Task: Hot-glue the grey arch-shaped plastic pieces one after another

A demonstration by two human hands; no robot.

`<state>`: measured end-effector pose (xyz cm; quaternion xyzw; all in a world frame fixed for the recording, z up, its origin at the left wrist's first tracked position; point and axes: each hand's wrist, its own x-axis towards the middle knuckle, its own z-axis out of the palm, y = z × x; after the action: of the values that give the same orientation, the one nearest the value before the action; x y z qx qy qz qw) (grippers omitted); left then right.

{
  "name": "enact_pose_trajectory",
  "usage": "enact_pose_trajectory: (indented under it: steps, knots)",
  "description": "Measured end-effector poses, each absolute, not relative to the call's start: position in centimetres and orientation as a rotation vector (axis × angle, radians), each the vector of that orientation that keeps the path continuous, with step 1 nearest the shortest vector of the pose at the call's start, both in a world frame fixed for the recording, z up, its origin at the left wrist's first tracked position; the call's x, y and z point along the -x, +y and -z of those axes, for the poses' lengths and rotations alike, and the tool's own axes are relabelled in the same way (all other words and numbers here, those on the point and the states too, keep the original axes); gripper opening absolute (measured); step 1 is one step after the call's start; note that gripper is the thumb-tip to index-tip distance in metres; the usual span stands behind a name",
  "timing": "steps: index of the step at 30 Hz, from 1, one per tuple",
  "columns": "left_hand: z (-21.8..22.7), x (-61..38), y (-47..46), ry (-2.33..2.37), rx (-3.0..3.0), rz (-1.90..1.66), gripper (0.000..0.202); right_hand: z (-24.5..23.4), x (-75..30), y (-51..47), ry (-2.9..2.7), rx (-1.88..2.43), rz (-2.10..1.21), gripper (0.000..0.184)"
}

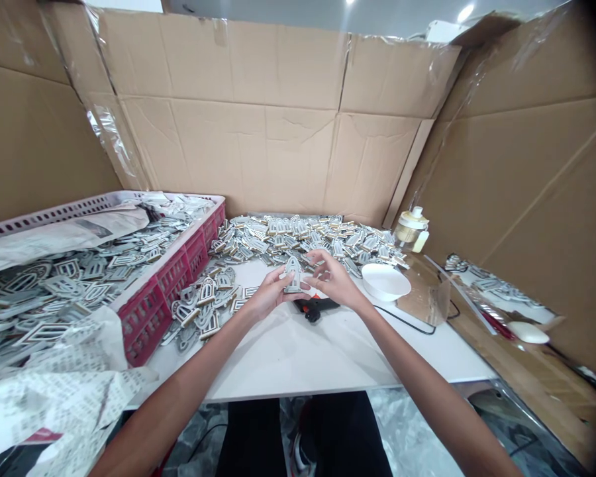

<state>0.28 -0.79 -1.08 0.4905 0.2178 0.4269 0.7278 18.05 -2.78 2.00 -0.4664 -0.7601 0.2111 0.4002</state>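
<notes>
Left hand [271,296] pinches a white arched cutout [293,274] above the white table [298,358], right hand [336,279] open just beside it; a loose pinch could drop it among the heaped cutouts [302,237].

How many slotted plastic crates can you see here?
1: the red crate, at the left of the view, partly covered by newspaper, which could hide another.

My left hand [269,296] and right hand [336,279] hide part of the black tool [314,308] at lower centre, so I can't tell what it is; the red crate [149,318] runs off the left edge.
</notes>
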Motion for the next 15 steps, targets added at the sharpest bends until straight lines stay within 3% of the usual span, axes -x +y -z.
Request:
enact_pose_trajectory:
  steps: [2, 6, 10, 15]
  knots:
    - [1.1, -0.2, -0.7, 0.507, -1.097, -0.936, 0.023, -1.9, -19.5, -3.1, -2.047, 1.331, -0.495, 0.042]
    - [1.1, -0.1, -0.7, 0.565, -1.099, -0.923, 0.020, -1.0, -21.4, -3.8, -2.451, 1.622, -0.458, 0.058]
    - [1.0, -0.2, -0.7, 0.578, -1.092, -0.935, 0.018, 0.5, -21.0, -4.2, -2.534, 1.625, -0.255, 0.067]
    - [1.0, -0.3, -0.6, 0.614, -1.071, -0.947, 0.015, 1.5, -20.0, -4.2, -2.531, 1.609, -0.004, 0.053]
